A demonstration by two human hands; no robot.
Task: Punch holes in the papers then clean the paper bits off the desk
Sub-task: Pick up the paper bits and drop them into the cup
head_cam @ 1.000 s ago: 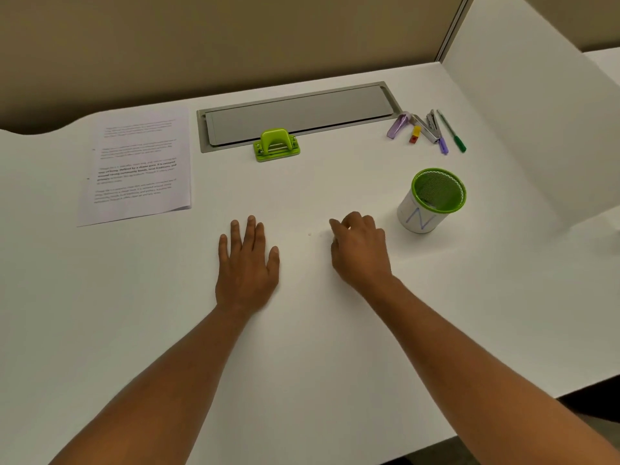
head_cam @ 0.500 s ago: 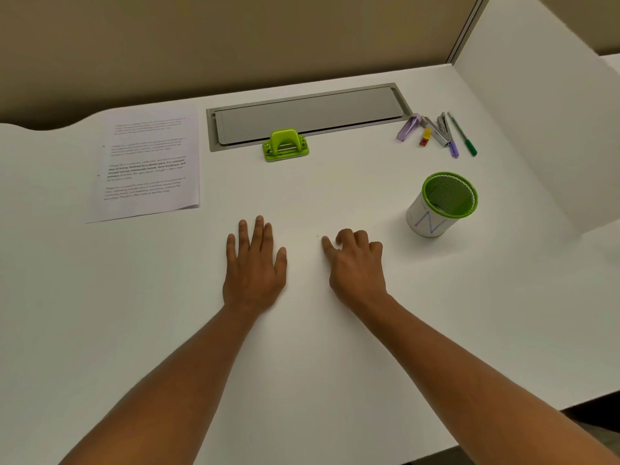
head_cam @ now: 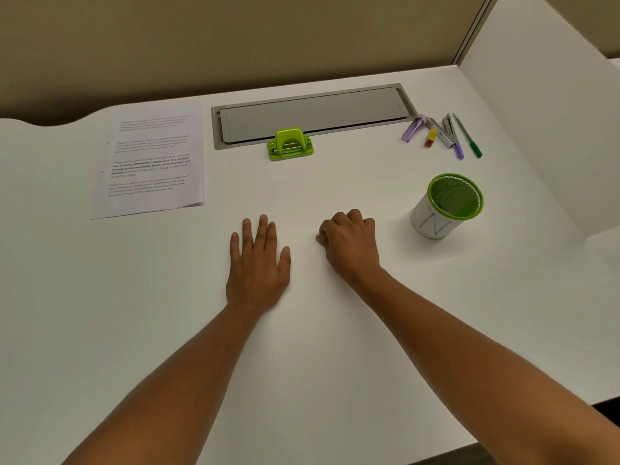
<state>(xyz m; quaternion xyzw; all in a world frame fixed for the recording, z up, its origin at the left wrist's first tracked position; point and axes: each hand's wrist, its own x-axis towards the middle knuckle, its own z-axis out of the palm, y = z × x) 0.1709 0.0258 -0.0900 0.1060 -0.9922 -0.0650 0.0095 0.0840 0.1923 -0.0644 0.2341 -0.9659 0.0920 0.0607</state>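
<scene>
My left hand (head_cam: 257, 263) lies flat on the white desk (head_cam: 167, 330), palm down, fingers straight. To its right, my right hand (head_cam: 350, 245) has its fingers curled, with thumb and forefinger tips pinching at the desk surface on a tiny paper bit, which the fingertips hide. A stack of printed papers (head_cam: 154, 159) lies at the back left. The green hole punch (head_cam: 290, 144) stands at the back centre, apart from both hands.
A green-rimmed mesh cup (head_cam: 446, 206) stands right of my right hand. A stapler, pens and small clips (head_cam: 443, 132) lie at the back right. A grey cable tray lid (head_cam: 312, 112) is set into the desk. A white divider panel (head_cam: 543, 135) bounds the right side.
My right hand slid a little left and its forefinger curled in, closing with the thumb over a small speck on the desk. The left hand stayed flat.
</scene>
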